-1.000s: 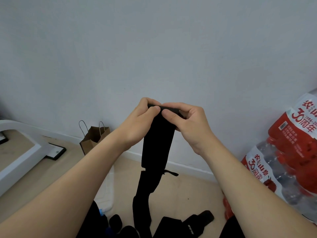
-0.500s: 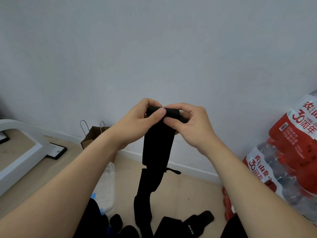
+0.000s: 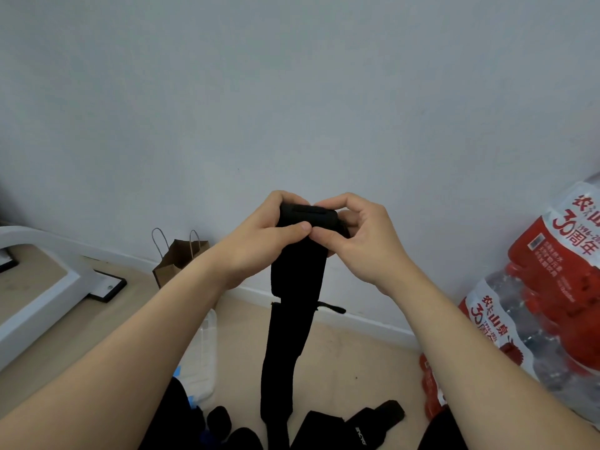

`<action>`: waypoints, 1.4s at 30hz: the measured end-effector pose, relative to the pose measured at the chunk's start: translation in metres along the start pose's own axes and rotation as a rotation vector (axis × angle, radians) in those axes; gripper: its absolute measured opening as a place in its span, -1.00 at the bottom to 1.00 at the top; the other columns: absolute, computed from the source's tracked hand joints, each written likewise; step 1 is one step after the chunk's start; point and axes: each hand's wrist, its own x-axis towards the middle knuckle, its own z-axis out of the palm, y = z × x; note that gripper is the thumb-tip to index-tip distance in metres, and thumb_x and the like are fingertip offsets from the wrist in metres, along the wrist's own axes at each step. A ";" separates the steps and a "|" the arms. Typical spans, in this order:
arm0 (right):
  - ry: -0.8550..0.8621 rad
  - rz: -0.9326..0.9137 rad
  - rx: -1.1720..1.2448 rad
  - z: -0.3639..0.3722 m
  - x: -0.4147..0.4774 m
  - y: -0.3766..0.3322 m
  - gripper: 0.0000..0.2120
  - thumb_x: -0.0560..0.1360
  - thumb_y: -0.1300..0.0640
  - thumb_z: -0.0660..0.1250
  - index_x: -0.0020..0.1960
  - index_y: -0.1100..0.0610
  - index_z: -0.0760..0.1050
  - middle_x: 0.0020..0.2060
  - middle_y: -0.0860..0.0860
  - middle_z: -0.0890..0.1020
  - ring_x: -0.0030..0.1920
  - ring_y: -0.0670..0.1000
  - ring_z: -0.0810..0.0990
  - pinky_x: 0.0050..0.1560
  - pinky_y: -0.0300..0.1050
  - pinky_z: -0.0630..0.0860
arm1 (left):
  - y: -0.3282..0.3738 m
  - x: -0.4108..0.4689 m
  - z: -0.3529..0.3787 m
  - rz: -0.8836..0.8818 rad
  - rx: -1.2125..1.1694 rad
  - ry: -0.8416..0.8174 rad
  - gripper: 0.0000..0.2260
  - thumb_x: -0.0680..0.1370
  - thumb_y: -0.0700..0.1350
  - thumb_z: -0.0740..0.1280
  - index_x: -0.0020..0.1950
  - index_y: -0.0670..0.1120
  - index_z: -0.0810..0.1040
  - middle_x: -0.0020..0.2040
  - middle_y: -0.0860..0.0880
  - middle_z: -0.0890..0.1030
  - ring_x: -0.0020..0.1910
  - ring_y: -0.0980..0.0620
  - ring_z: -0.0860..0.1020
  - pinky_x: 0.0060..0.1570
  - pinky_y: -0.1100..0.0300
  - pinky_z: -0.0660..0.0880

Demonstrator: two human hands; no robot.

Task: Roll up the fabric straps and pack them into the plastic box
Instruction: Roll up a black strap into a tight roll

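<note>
A: What does the strap [image 3: 298,280] look like?

B: It is black, wide and flat. Its top end is wound into a short thick roll, and a narrow slot or tab shows on the roll's upper face. Below the roll it hangs straight down in front of the pale wall [image 3: 292,92], with a thin loop sticking out on its right side about halfway down. Its lower end drops to the bottom edge of the view, among other black straps [image 3: 357,420] lying on the floor [image 3: 350,362].

A: And the person's hands?

B: They are together at the roll, held up in mid-air. The left hand [image 3: 259,245] grips the roll's left end and the right hand [image 3: 367,241] grips its right end. Both thumbs press on the front of the roll, tip to tip.

A: Where is the plastic box [image 3: 207,349]?

B: It is clear and sits on the floor at the lower left, partly hidden behind the left forearm and well below the strap's roll.

A: What differs from a second ago?

B: The roll is fatter. Then only a thin folded edge showed between the fingers. The side loop now sits a little closer to the hands, so less strap hangs free.
</note>
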 end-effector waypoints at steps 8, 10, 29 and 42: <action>-0.007 0.003 0.075 -0.008 -0.001 -0.002 -0.78 0.53 0.29 0.59 0.14 0.08 0.71 -0.09 0.10 0.79 -0.14 0.12 0.80 -0.13 -0.01 0.74 | -0.001 0.004 -0.009 0.179 0.283 0.026 -0.91 0.69 -0.14 0.41 0.18 -0.02 0.58 -0.02 0.01 0.69 0.00 0.04 0.66 0.06 0.09 0.60; 0.009 0.005 0.081 -0.010 -0.001 -0.004 -0.80 0.53 0.26 0.60 0.14 0.11 0.74 -0.09 0.07 0.81 -0.14 0.15 0.82 -0.11 0.03 0.76 | -0.002 0.004 -0.011 0.162 0.236 -0.002 -0.91 0.70 -0.10 0.39 0.20 0.02 0.57 0.01 -0.01 0.69 0.05 -0.04 0.67 0.09 -0.02 0.62; -0.124 0.100 0.377 -0.018 -0.005 -0.007 -0.65 0.24 -0.05 0.68 -0.02 0.04 0.81 -0.06 0.11 0.77 0.05 0.20 0.78 0.16 0.22 0.73 | -0.001 -0.004 -0.007 -0.004 -0.150 -0.192 -0.68 0.67 -0.04 0.36 0.39 -0.13 0.51 0.24 -0.25 0.64 0.22 -0.16 0.65 0.28 -0.20 0.57; 0.082 0.070 0.178 -0.013 -0.003 -0.005 -0.82 0.44 0.12 0.70 0.01 0.03 0.78 -0.10 0.12 0.78 -0.01 0.12 0.79 0.10 0.02 0.73 | 0.006 -0.004 0.006 0.049 0.107 -0.028 -0.79 0.77 -0.03 0.25 0.37 0.00 0.55 0.19 -0.07 0.69 0.19 -0.06 0.68 0.18 -0.02 0.68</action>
